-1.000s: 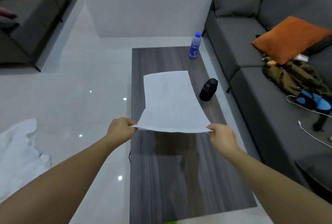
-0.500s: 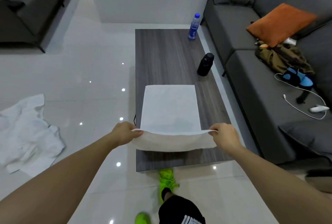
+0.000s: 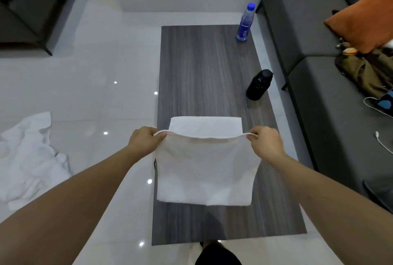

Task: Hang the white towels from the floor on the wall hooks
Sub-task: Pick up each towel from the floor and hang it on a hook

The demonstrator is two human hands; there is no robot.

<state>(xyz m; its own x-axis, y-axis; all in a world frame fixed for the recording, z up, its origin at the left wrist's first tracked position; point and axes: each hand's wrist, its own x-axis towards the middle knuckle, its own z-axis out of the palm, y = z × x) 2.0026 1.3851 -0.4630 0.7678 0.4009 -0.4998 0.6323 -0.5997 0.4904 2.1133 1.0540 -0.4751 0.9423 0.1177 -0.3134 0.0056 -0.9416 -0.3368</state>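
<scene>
Folding view from the head camera, with the dark wood-grain desk as landmark. The left hand and the right hand each pinch one upper corner of a white towel, fingers curled round its edge. The towel lies on the near half of the desk, its held layer doubled toward the person over a lower layer that shows beyond the hands. A second white towel lies crumpled on the floor, well left of the desk. A blue-capped water bottle stands at the desk's far right corner; a black bottle stands at its right edge. A grey sofa runs along the desk's right side.
</scene>
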